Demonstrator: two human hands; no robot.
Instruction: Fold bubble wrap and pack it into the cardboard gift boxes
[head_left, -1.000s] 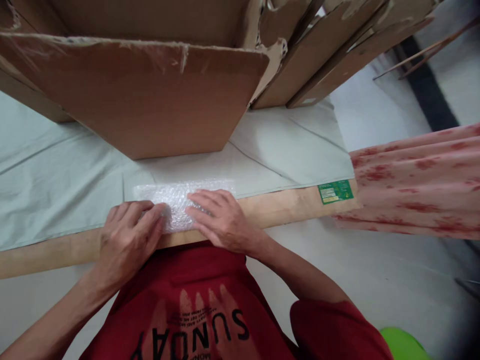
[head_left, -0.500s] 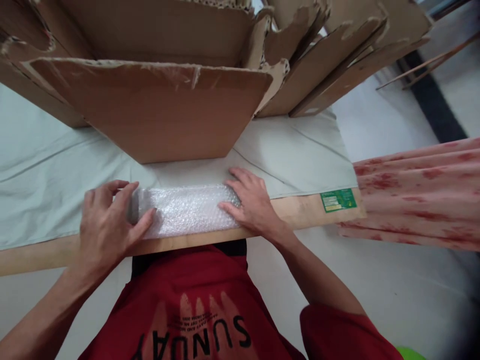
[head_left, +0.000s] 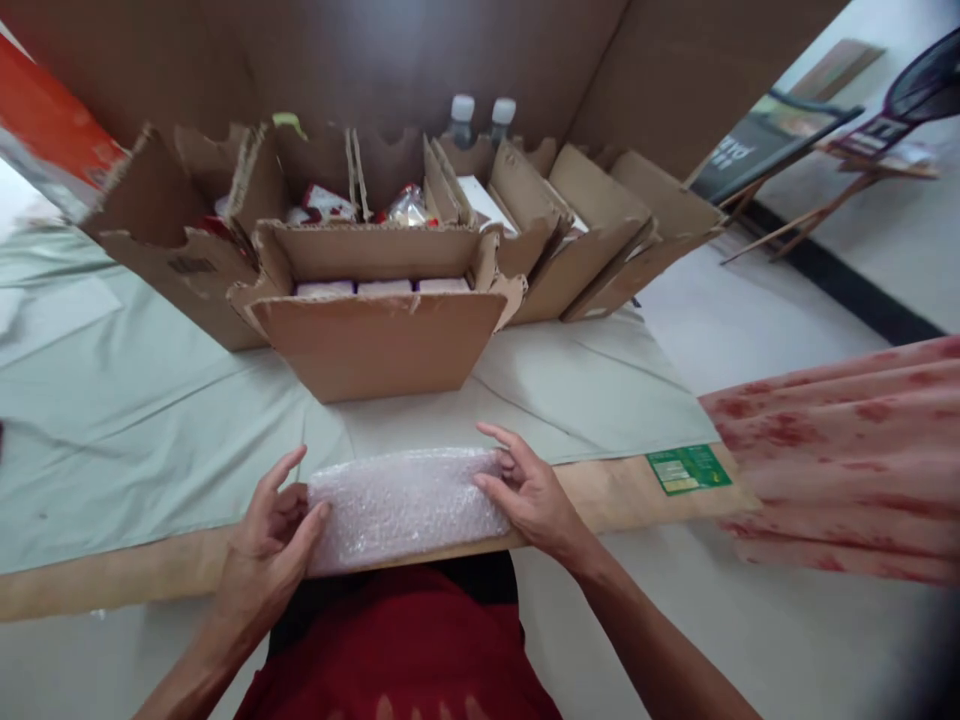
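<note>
A flat, oblong bundle of clear bubble wrap (head_left: 409,512) is held at the table's near edge, its broad face tipped toward me. What it wraps, if anything, cannot be made out. My left hand (head_left: 266,545) grips its left end, thumb on the near face, index finger raised and the other fingers curled behind. At the opposite end, my right hand (head_left: 536,505) pinches the wrap between thumb and curled fingers, its index finger stretched out above.
Just beyond stands a cardboard box (head_left: 390,345) holding three pale packs. Behind it, several cardboard bins (head_left: 525,220) contain packets and two white-capped bottles (head_left: 462,120). Pale green cloth (head_left: 150,440) covers the wooden table (head_left: 600,488), which has a green label (head_left: 688,470). A floral curtain (head_left: 847,440) hangs right.
My view has lifted, bringing the bins' contents into sight. The bubble-wrapped bundle now tilts up toward me, and both hands have closed on its ends.
</note>
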